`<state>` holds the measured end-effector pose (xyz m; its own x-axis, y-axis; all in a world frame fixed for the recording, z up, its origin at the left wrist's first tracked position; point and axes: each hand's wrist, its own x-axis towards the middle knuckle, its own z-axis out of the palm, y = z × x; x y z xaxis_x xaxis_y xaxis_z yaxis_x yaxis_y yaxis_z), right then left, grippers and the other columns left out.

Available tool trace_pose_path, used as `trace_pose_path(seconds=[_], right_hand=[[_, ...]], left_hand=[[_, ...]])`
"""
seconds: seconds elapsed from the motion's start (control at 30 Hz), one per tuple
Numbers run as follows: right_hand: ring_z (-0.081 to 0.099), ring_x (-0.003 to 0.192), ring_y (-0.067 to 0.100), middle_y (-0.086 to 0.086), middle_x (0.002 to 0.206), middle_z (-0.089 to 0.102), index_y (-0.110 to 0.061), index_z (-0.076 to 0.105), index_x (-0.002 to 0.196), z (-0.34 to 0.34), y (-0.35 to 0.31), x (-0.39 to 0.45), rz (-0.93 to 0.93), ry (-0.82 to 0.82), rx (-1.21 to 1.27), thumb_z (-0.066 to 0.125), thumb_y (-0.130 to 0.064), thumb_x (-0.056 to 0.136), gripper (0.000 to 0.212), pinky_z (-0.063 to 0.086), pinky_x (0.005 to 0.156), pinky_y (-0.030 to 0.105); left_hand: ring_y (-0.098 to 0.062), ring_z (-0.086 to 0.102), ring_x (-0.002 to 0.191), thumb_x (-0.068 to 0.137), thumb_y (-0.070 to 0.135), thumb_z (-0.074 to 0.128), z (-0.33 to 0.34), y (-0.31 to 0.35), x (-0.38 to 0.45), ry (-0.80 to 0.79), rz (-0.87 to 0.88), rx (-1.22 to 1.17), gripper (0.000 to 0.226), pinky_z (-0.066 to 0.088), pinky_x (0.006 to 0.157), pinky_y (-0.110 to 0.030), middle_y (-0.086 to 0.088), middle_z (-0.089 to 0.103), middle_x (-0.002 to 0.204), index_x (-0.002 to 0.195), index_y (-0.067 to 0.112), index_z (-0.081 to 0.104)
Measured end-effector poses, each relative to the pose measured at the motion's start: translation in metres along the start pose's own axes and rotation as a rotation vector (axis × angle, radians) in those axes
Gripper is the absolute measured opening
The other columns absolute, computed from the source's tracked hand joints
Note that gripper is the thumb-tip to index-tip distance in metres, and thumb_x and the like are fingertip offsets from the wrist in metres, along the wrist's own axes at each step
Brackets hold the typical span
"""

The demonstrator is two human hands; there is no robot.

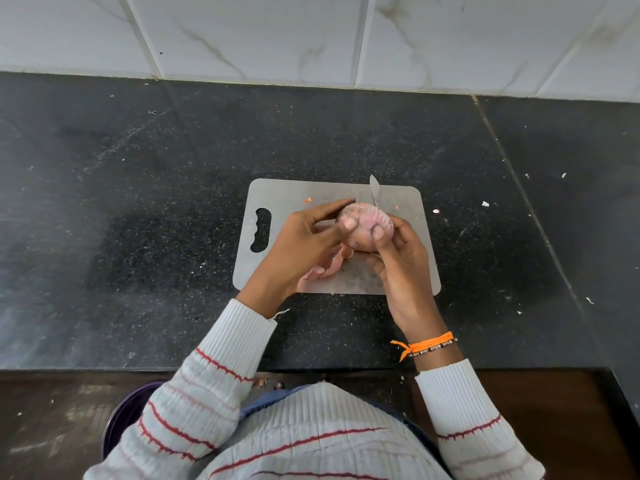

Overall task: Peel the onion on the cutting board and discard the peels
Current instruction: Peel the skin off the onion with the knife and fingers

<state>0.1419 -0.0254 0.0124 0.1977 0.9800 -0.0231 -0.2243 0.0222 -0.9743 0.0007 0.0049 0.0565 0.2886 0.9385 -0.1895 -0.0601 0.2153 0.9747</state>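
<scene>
A pinkish onion (365, 226) is held just above the grey cutting board (287, 199), between both hands. My left hand (304, 244) grips it from the left with the thumb pressed on its near face. My right hand (401, 268) grips it from the right, thumb on the onion too. Loose pink peels (323, 270) lie on the board under my left hand, and one curled strip (347, 251) hangs below the onion. A knife blade (374, 192) pokes out behind the onion; its handle is hidden.
The board lies on a black speckled counter (138, 209) with a white tiled wall (311, 36) behind. Small peel scraps (485, 204) dot the counter to the right. A dark purple round bin (121, 417) stands on the floor at lower left, below the counter edge.
</scene>
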Motion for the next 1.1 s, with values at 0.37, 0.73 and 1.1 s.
trace_pose_path(seconds=[0.37, 0.73, 1.1], right_hand=[[0.068, 0.092, 0.022, 0.009, 0.097, 0.071, -0.012, 0.067, 0.100, 0.004, -0.012, -0.003, 0.068, 0.051, -0.179, 0.049, -0.038, 0.092, 0.032, 0.055, 0.075, 0.035], [0.060, 0.107, 0.007, 0.002, 0.122, 0.059, -0.020, 0.057, 0.118, 0.001, -0.017, -0.007, -0.116, -0.070, -0.238, 0.076, -0.013, 0.073, 0.050, 0.050, 0.079, 0.016], [0.062, 0.107, 0.011, -0.004, 0.118, 0.063, -0.021, 0.058, 0.121, 0.003, -0.013, -0.005, -0.101, -0.010, -0.239, 0.070, -0.016, 0.080, 0.042, 0.053, 0.087, 0.028]], left_hand=[[-0.018, 0.062, 0.103, 0.085, 0.006, 0.063, 0.005, 0.000, -0.004, 0.002, 0.053, 0.014, 0.042, 0.057, 0.079, -0.029, 0.003, 0.061, 0.111, 0.126, 0.011, 0.056], [-0.008, 0.068, 0.072, 0.090, 0.018, 0.055, 0.006, -0.002, -0.005, 0.038, -0.024, -0.064, 0.028, 0.057, 0.060, -0.021, -0.005, 0.068, 0.098, 0.117, 0.011, 0.060], [-0.014, 0.069, 0.073, 0.097, 0.020, 0.046, 0.003, 0.001, -0.004, 0.101, -0.135, -0.078, 0.030, 0.059, 0.064, -0.024, -0.006, 0.066, 0.104, 0.122, 0.013, 0.061]])
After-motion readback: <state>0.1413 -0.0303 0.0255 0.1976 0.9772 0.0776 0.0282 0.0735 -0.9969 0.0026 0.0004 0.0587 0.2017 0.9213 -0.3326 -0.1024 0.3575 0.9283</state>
